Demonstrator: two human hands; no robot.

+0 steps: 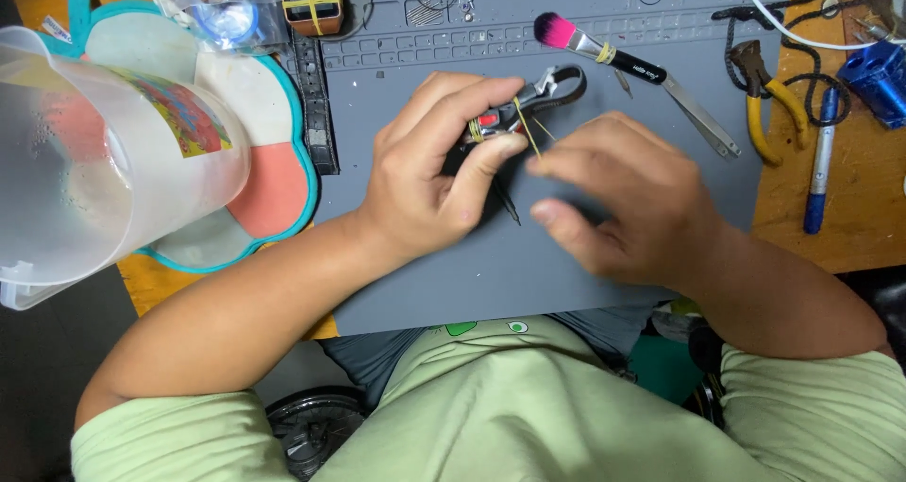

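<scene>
My left hand (429, 166) pinches a small black tool (528, 100) with a red part and metal jaws, held just above the grey work mat (453, 284). Yellowish rubber bands are wrapped round the tool's handles. My right hand (628, 194) is beside it on the right, its fingertips pulling one thin yellow band (527, 128) taut off the tool. A thin dark pointed part sticks down from under my left fingers.
A pink-tipped brush (595, 46) lies on the mat's far side. Yellow-handled pliers (769, 104), a blue pen (819, 166) and a blue block (880, 81) rest on the wooden table at right. A clear plastic jug (85, 161) stands at left over a flower-shaped pad (274, 185).
</scene>
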